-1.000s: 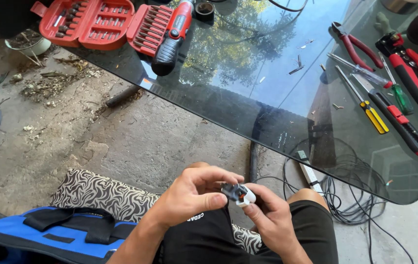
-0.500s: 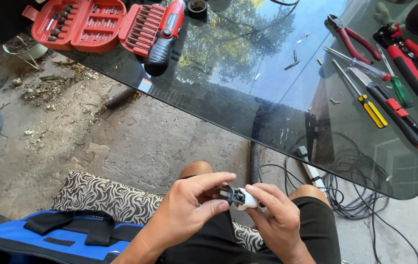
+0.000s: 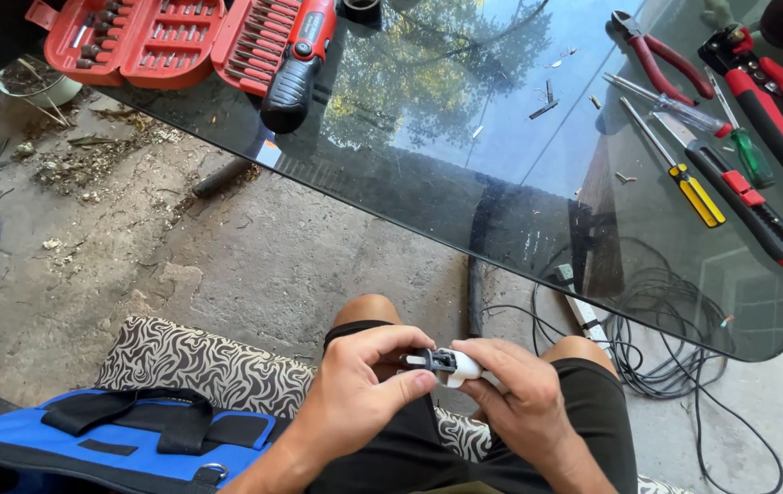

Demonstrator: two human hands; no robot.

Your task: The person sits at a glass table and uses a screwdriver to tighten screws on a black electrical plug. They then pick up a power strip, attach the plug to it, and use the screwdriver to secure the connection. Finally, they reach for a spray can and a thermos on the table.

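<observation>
A small white electrical plug (image 3: 449,364) with a dark insert and metal pins sits between both my hands, over my lap. My left hand (image 3: 364,389) pinches its left end with thumb and fingers. My right hand (image 3: 519,398) wraps around its right end from the other side. I sit low, knees bare below black shorts, in front of a dark glass table (image 3: 464,174).
On the glass lie a red bit set case (image 3: 149,37), a red and black electric screwdriver (image 3: 298,62), red pliers (image 3: 657,55), several screwdrivers (image 3: 684,174), a red utility knife (image 3: 757,215). Tangled cables (image 3: 657,357) lie on the concrete. A blue bag (image 3: 108,439) and patterned cushion (image 3: 208,370) lie beside me.
My hands shifted slightly right and lower in view while keeping hold of the plug; my fingers have regripped it. The view drifted a little, nothing on the table moved.
</observation>
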